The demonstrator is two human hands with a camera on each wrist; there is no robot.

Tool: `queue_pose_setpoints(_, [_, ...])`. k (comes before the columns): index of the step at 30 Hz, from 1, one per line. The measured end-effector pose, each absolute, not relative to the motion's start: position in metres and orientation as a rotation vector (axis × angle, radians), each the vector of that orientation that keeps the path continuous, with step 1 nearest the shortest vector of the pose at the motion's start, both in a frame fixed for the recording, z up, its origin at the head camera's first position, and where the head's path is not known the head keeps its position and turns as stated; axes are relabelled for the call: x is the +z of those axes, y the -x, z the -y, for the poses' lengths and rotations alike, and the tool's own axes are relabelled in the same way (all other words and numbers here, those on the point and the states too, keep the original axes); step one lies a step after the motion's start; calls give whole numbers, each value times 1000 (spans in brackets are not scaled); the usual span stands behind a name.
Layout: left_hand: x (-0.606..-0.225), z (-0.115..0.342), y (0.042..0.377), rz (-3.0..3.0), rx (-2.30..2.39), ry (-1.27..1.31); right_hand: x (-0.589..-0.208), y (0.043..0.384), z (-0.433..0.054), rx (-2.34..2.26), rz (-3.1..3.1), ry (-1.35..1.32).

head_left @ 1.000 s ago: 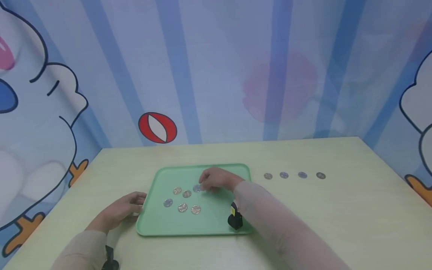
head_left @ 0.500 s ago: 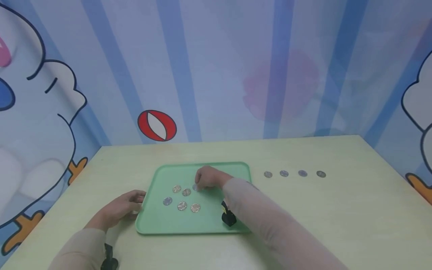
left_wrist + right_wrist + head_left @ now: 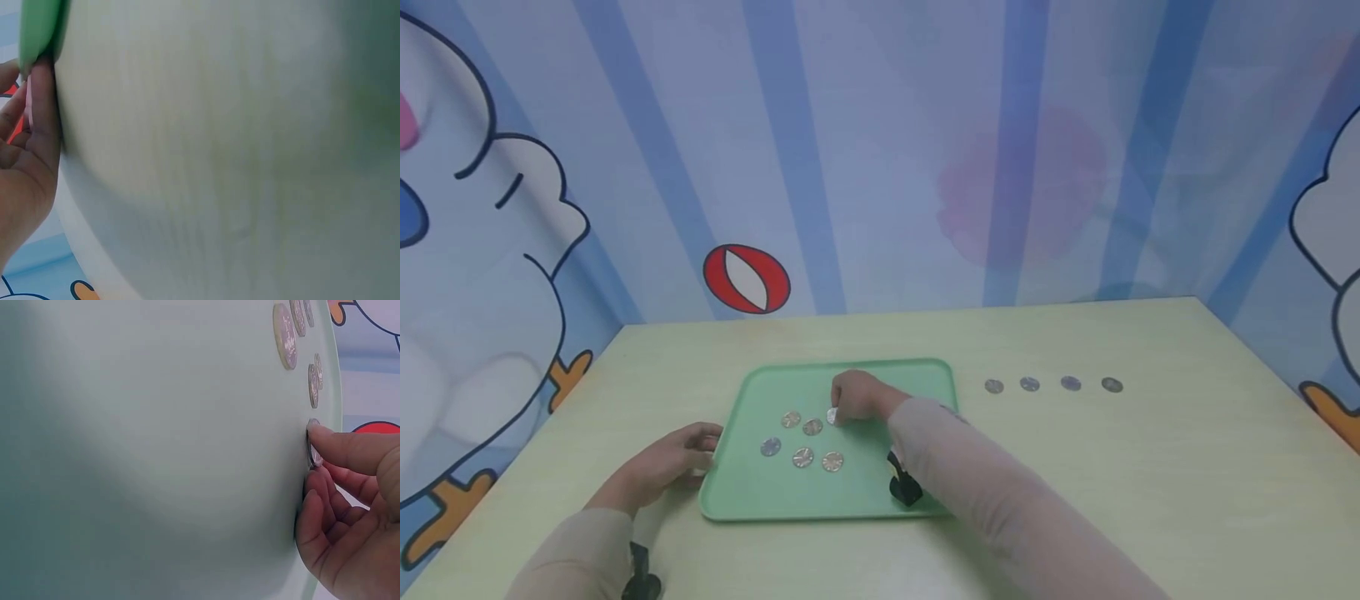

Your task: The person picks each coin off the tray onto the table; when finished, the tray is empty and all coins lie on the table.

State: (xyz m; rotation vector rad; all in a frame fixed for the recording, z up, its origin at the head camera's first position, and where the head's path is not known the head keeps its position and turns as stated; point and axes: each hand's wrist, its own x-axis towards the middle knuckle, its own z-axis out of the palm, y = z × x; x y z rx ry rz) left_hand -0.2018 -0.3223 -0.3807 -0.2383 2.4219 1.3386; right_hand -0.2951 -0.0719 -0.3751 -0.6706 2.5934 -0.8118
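On the pale table lies a light green tray with several silver-coloured coins, among them one coin near its middle. My right hand is over the tray and pinches a coin; in the right wrist view the thumb is on its face and fingertips are at its edge. The other fingers are curled close to the tray surface. Beside the tray's left rim, my left hand touches the edge with extended fingers, and in the left wrist view the fingertips meet the green rim.
Several coins, including one coin, lie in a row on the table to the right of the tray. A blue striped backdrop with cartoon figures stands behind and at both sides of the table.
My right hand has moved slightly left over the tray, and its fingers have closed in on the coin there. My left hand stays at the rim.
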Motion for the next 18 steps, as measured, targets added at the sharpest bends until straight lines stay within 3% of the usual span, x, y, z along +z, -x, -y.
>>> queue_pose_setpoints(18, [-383, 324, 203, -2427, 1345, 261, -367, 286, 62, -972, -2541, 738])
